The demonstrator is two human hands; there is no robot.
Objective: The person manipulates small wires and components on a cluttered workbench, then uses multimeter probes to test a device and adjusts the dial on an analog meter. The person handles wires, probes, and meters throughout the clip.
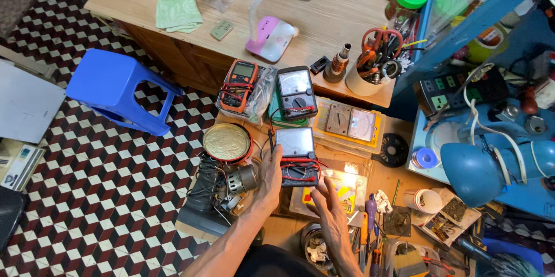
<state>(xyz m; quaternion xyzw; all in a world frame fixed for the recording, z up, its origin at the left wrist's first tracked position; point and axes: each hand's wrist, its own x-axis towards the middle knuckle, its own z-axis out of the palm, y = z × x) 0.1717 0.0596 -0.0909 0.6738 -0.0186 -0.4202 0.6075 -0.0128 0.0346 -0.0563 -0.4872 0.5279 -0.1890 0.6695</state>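
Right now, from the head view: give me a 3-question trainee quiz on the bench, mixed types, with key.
1. True or false: the left hand rests against the analog meter wrapped in red and black leads.
2. Multiple choice: what colour is the stool on the tiled floor? A) green B) blue C) red
3. Fill in: the scissors with orange handles stand in a ____ with other tools.

Key
1. True; its thumb lies at the meter's left edge, while the right hand hovers just below it.
2. B
3. cup
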